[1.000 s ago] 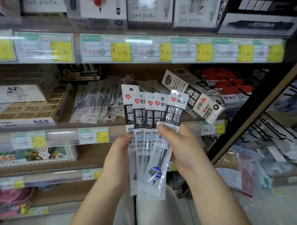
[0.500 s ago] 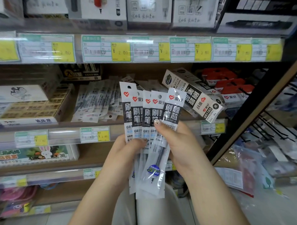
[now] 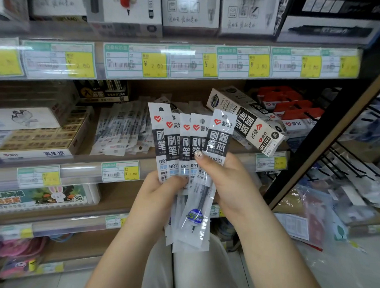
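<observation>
Step in hand: sorting through a fan of five refill packets (image 3: 185,144), probably counting or picking one out.
Place of the packets: upright in front of the middle shelf (image 3: 83,158), clear of it, between both hands.
Left hand (image 3: 156,191): curled round the lower left of the fan, thumb laid across the fronts of the leftmost packets, pinching them.
Right hand (image 3: 230,183): gripping the front packet (image 3: 217,140) from the right, forefinger tip pressed on the black label; other fingers tucked behind the plastic, out of sight.
Shape of the fan: tops spread apart, lower ends bunched together; dark refill visible through the clear lower half of the front packet.
Nearby: loose pile of similar packets (image 3: 123,129) flat on the shelf behind; tilted white box (image 3: 247,121) just right of the fan; yellow price tags (image 3: 131,172) along the shelf rail.
Next move, as a judgement: drawing the front packet off to the right, or closing the fan into one stack.
Needed for that: easing the left thumb only enough to free one sleeve, the rest kept pinched.
Risk: slick plastic, prone to sliding out of the bunch at the lower ends.
</observation>
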The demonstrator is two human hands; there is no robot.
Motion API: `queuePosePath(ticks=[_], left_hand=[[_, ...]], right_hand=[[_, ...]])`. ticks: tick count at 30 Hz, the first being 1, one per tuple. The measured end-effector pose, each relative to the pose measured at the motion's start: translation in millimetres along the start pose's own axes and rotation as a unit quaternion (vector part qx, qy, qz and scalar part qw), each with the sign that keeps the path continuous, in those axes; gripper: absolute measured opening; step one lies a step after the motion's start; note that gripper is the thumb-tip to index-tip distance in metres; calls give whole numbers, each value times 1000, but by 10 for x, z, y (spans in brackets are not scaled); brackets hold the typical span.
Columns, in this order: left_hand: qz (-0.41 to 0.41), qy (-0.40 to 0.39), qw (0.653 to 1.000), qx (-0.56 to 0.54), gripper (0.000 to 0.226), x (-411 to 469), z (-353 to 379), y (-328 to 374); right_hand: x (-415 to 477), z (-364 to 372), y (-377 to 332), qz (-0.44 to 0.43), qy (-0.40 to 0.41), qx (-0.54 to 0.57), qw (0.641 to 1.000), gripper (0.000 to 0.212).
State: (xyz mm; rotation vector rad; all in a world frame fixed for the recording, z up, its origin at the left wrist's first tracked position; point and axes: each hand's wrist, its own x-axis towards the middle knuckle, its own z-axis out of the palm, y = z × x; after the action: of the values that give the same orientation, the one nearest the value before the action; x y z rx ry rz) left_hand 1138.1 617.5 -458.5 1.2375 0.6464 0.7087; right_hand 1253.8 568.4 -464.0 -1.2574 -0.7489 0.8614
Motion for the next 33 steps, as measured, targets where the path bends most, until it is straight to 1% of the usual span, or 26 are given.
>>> queuePosePath(ticks=[2,5,14,19,22,24,26,27,29,31,33], left_hand=[[20,-14,999,25,29,-6,2,-6],[33,-8,999,43,28,-4,-4,-25],[41,4,996,75,25,10,-18,-45],[48,4,996,69,26,20,-24,-45],[40,-3,998,47,22,32,-46,-56],[41,-19,998,42,22,39,-69,-66],[47,-32,997,57,26,51,-84,-80],[51,-40,996,64,25,62,-89,-88],[47,-73,994,67,26,94,-96,-105],[9,-131,990,47,24,129,-76,-106],[-42,-194,980,32,24,179,-16,-108]], right_hand=[[2,9,-1,-3,-1,-1,1000,28],[1,13,-1,-6,-1,-7,1000,26],[0,21,-10,-9,0,-3,1000,14],[13,15,-7,-3,3,-20,1000,25],[19,14,-9,-3,0,-25,1000,27],[28,16,-4,-10,-1,-36,999,27],[32,7,-4,-16,-12,-32,999,18],[25,0,-16,-14,-26,-21,999,12],[16,-39,-25,0,-55,-8,998,12],[6,-94,-46,25,-88,-16,996,15],[9,-159,-91,50,-123,-18,991,19]])
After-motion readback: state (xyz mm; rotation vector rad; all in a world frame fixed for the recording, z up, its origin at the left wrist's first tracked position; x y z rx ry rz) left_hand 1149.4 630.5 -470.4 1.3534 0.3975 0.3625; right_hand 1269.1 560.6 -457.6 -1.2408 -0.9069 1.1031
